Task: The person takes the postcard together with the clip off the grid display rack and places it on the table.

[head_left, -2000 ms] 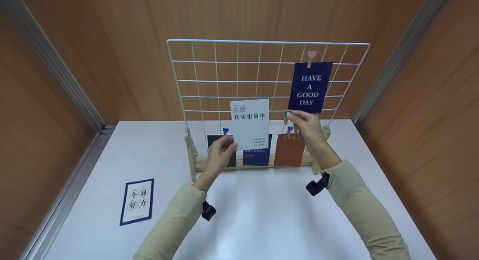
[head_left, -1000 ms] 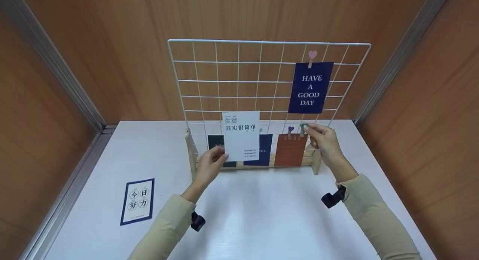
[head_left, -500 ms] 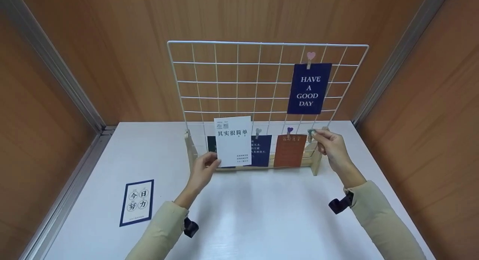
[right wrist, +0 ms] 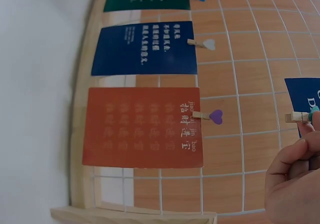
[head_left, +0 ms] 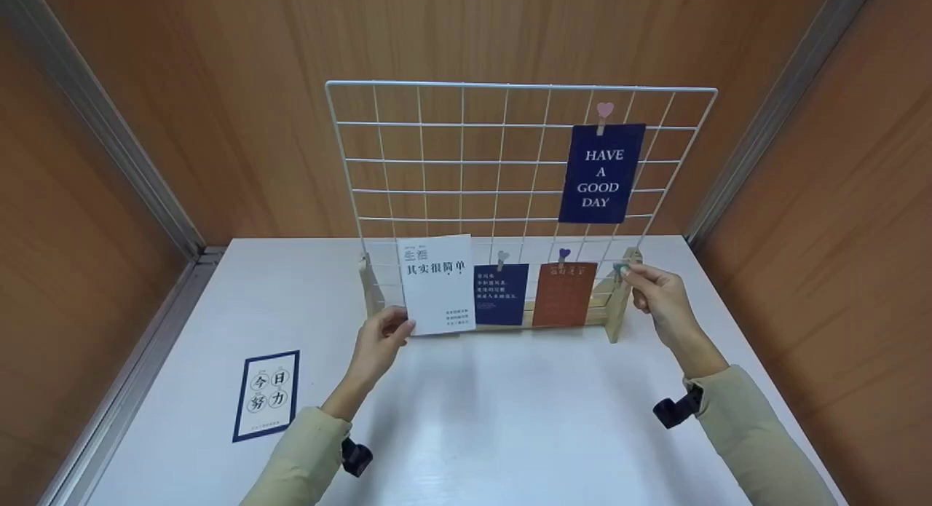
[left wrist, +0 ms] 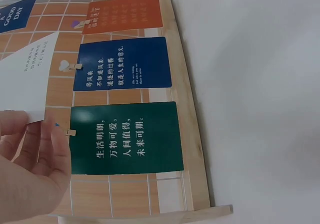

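Observation:
My left hand (head_left: 378,346) pinches a white card (head_left: 438,287) with dark lettering by its lower left corner, in front of the white wire grid rack (head_left: 480,160). In the head view the card hides a green card (left wrist: 127,139), which the left wrist view shows clipped on the grid's lowest part. My right hand (head_left: 661,298) pinches a small wooden clothespin (right wrist: 298,117) with a green top, near the rack's right foot. Beside the white card a blue card (head_left: 500,295) hangs from a clothespin with a white heart. An orange card (head_left: 563,295) hangs right of it from a purple-heart clothespin (right wrist: 215,117).
A navy "HAVE A GOOD DAY" card (head_left: 601,175) hangs at the grid's upper right from a pink-heart clothespin (head_left: 604,111). On the white table (head_left: 466,433), a blue-bordered card (head_left: 266,395) lies at the left. Wood-grain panels (head_left: 466,25) enclose the table.
My left hand has moved down and left with the white card, uncovering the blue card. The right hand has moved down and right with the clothespin, away from the navy card.

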`<state>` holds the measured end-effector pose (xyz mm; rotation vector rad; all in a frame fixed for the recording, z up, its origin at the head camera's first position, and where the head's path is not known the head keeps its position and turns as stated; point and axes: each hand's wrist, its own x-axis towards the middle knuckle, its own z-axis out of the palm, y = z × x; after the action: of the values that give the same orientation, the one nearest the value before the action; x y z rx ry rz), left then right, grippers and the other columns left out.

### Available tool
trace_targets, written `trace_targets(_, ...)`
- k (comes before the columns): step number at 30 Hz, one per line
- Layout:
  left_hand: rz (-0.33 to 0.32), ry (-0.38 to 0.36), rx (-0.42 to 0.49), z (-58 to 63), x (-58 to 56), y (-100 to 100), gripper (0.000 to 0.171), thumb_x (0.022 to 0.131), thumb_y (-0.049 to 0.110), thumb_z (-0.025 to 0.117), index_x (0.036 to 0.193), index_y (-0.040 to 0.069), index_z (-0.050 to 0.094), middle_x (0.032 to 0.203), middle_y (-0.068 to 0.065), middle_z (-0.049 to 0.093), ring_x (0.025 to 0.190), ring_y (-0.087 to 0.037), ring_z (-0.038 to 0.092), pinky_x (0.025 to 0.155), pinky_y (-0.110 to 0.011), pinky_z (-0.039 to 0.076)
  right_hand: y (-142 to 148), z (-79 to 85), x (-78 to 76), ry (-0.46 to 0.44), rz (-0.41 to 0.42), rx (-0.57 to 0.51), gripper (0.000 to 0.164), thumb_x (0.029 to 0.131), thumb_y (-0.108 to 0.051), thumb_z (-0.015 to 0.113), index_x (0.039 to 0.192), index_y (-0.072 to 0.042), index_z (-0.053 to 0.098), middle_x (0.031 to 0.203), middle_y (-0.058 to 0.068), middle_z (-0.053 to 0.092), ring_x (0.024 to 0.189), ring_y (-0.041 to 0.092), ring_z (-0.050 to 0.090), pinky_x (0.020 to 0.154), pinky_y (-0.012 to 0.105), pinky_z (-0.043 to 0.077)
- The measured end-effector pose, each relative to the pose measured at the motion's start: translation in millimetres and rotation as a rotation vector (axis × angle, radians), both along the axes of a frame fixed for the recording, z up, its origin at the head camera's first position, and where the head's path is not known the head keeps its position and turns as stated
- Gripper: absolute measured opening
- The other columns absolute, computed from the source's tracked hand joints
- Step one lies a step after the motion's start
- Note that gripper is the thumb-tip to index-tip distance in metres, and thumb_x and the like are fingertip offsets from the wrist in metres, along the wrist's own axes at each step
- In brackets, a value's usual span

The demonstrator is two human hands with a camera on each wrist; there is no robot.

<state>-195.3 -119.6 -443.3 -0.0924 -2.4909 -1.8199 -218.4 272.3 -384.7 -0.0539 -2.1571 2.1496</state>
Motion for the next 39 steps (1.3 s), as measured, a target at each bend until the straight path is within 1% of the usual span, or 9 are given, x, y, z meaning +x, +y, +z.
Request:
trace_targets(6,0.008,0.011,0.016,-5.0,6.9,-10,0.014,0.087,0.007,0.055,0.099,0.001,0.06,0.087,-0.007,0.058,0.079,-0.021,0.054,0.069,-0.034,0.047,10,-4.3,3.9,-0.006,0.001,-0.002,0.009,0.085,-0.014,0.059,0.087,-0.009,0.066,0.053,-0.004,0.044,0.044,0.005,0.038,0.042,0.017,0.03)
trace_targets(10,0.028,0.008,0.024,-7.4,10.9,-15,0.016,0.087,0.007,0.054,0.1,0.002,0.06,0.087,-0.006,0.058,0.08,-0.019,0.055,0.068,-0.032,0.047,15,-7.5,4.9,-0.017,-0.012,-0.011,0.01,0.085,-0.014,0.059,0.087,-0.007,0.067,0.049,-0.004,0.043,0.043,0.005,0.038,0.041,0.017,0.03)
trace_targets(13,0.041,-0.007,0.022,-9.9,13.0,-19,0.017,0.087,0.007,0.054,0.102,0.001,0.059,0.088,-0.006,0.058,0.081,-0.019,0.055,0.069,-0.031,0.047,19,-10.6,5.3,-0.023,-0.021,-0.013,0.01,0.085,-0.014,0.06,0.086,-0.008,0.068,0.048,-0.004,0.043,0.042,0.005,0.038,0.041,0.017,0.03)
trace_targets(18,0.052,-0.033,0.019,-14.6,15.8,-26,0.017,0.087,0.007,0.053,0.102,0.001,0.059,0.089,-0.007,0.058,0.081,-0.019,0.056,0.069,-0.03,0.047,25,-16.2,8.4,-0.036,-0.036,-0.007,0.013,0.085,-0.015,0.06,0.088,-0.005,0.067,0.049,-0.004,0.044,0.043,0.005,0.039,0.04,0.017,0.031)
trace_targets(20,0.056,-0.037,0.025,-16.4,17.4,-29,0.015,0.087,0.006,0.053,0.1,0.001,0.059,0.088,-0.007,0.058,0.081,-0.02,0.056,0.069,-0.03,0.047,28,-18.2,10.4,-0.042,-0.041,0.001,0.012,0.085,-0.014,0.059,0.088,-0.006,0.067,0.049,-0.004,0.044,0.043,0.005,0.039,0.04,0.017,0.031)
trace_targets(22,0.059,-0.038,0.03,-18.3,19.5,-32,0.015,0.087,0.005,0.053,0.1,0.001,0.059,0.087,-0.007,0.058,0.08,-0.02,0.056,0.068,-0.03,0.047,31,-20.1,12.5,-0.048,-0.041,0.003,0.009,0.085,-0.014,0.059,0.084,-0.01,0.067,0.049,-0.005,0.043,0.043,0.005,0.038,0.041,0.017,0.03)
trace_targets(26,0.065,-0.044,0.042,-24.4,22.8,-38,0.015,0.086,0.004,0.053,0.099,0.0,0.059,0.087,-0.008,0.059,0.08,-0.021,0.056,0.067,-0.029,0.047,37,-25.1,16.3,-0.061,-0.052,0.011,0.009,0.085,-0.015,0.059,0.081,-0.016,0.067,0.048,-0.005,0.042,0.043,0.005,0.037,0.041,0.017,0.03)
trace_targets(32,0.075,-0.086,0.046,-35.1,27.9,-46,0.016,0.087,0.005,0.053,0.101,0.0,0.059,0.089,-0.008,0.059,0.081,-0.021,0.056,0.069,-0.03,0.047,47,-35.9,22.0,-0.088,-0.063,-0.007,0.01,0.085,-0.016,0.059,0.081,-0.013,0.068,0.048,-0.004,0.043,0.043,0.006,0.038,0.042,0.018,0.03)
trace_targets(39,0.106,-0.129,0.051,-46.1,35.5,-56,0.016,0.087,0.004,0.053,0.101,-0.001,0.058,0.088,-0.009,0.059,0.081,-0.022,0.056,0.068,-0.029,0.047,57,-47.0,25.6,-0.12,-0.069,0.031,0.009,0.086,-0.018,0.059,0.082,-0.016,0.067,0.05,-0.005,0.043,0.045,0.006,0.039,0.044,0.019,0.032)
